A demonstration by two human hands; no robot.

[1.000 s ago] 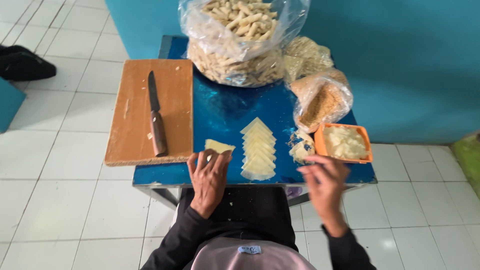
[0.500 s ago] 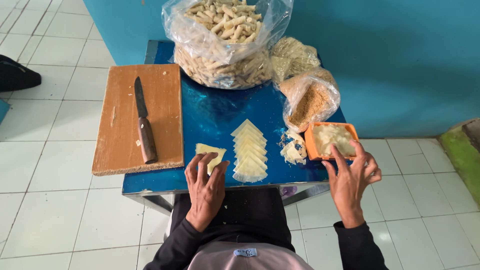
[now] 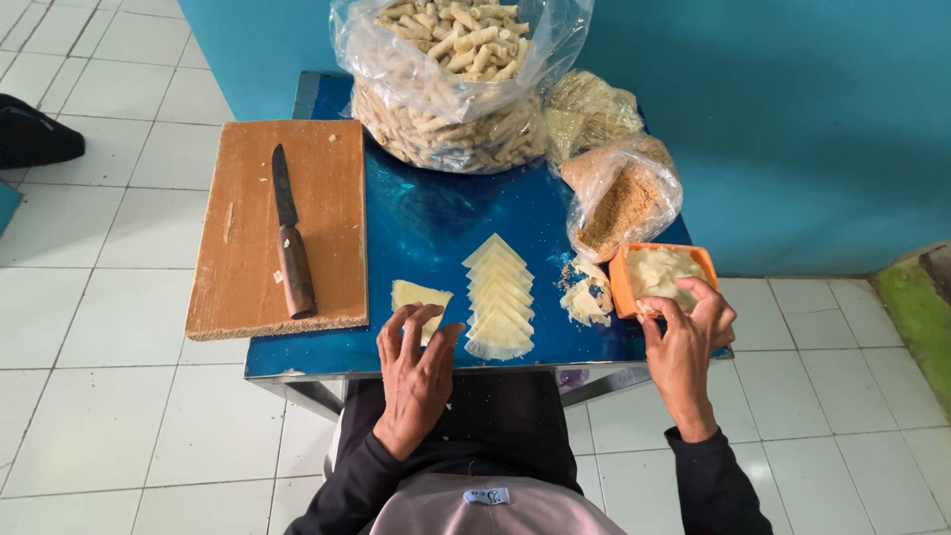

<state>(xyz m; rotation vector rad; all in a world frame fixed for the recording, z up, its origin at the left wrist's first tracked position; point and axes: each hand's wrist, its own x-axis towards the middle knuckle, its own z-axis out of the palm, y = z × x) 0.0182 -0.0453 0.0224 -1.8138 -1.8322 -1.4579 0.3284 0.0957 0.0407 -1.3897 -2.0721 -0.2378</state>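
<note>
Blue table (image 3: 426, 223) bearing a bag of rolled pastries (image 3: 456, 84) (far beyond both hands). Left hand (image 3: 416, 372), fingers spread, fingertips resting on a single wrapper sheet (image 3: 416, 295). Right hand (image 3: 686, 342), fingertips pinching filling at the orange tub (image 3: 661, 277).

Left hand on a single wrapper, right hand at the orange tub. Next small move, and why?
Probably: the right hand pinches some pale filling from the orange tub and carries it to the single wrapper under the left hand's fingertips. The right fingers sit at the tub's near rim, and the wrapper lies flat and bare, apart from the wrapper stack.
</note>
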